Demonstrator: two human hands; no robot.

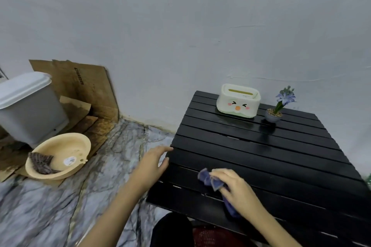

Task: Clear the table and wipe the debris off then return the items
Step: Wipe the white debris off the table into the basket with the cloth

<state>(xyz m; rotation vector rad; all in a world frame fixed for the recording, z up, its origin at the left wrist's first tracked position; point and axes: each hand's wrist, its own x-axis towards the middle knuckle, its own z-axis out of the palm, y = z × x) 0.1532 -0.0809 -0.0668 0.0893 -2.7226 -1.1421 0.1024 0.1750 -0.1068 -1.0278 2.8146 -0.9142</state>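
A black slatted table (pixel 267 158) stands against the white wall. At its far edge sit a cream tissue box with a cartoon face (pixel 237 100) and, to the right of it, a small grey pot with a blue flower (pixel 276 110). My right hand (pixel 239 190) grips a bunched blue cloth (pixel 208 178) pressed on the table's near left part. With fingers apart, my left hand (pixel 152 163) rests at the table's left edge and holds nothing.
On the marble floor at the left lies a beige basin (pixel 66 154) with a dark patterned rag (pixel 41 163) in it. Behind it stand a grey lidded bin (pixel 30 106) and flattened cardboard (pixel 88 86). A red basket (pixel 212 236) shows under the table's near edge.
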